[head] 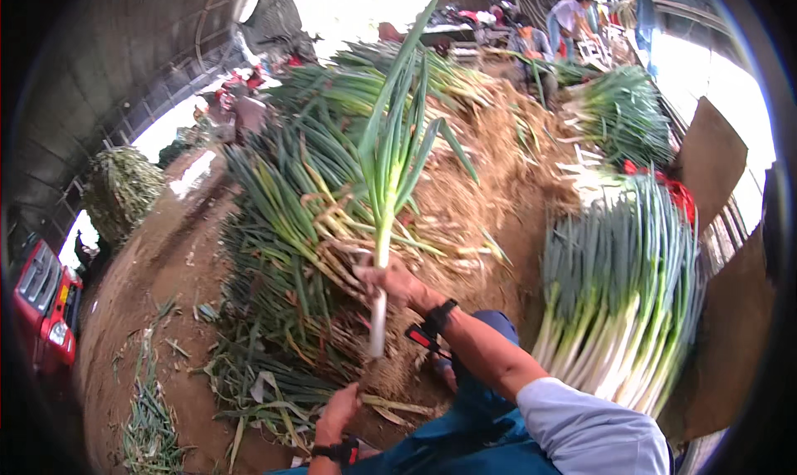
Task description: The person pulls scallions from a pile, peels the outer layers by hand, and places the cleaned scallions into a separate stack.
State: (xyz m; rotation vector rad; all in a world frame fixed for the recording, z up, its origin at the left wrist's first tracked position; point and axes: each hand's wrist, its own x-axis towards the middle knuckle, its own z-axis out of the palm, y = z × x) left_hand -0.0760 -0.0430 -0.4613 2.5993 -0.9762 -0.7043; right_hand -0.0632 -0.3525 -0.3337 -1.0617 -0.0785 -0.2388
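Note:
My right hand [398, 282] grips a long green onion [386, 226] around its pale stalk. The onion stands nearly upright, its green leaves fanning out at the top and its white root end [378, 335] pointing down. Just below that end is my left hand [339, 409], fingers curled in; whether it pinches the blurred brownish roots or something thin cannot be made out. Both wrists wear black bands. Behind the held onion lies a big heap of untrimmed green onions [292, 195], with dry, yellowed leaves and brown outer skins among them.
On the right lies a neat row of cleaned green onions [616, 300], with another bundle [629, 114] beyond. A mound of brown roots and peelings [498, 145] rises in the middle. Leaf scraps [149, 413] litter the dirt floor. Other people [566, 20] work at the back; a red vehicle [50, 307] stands left.

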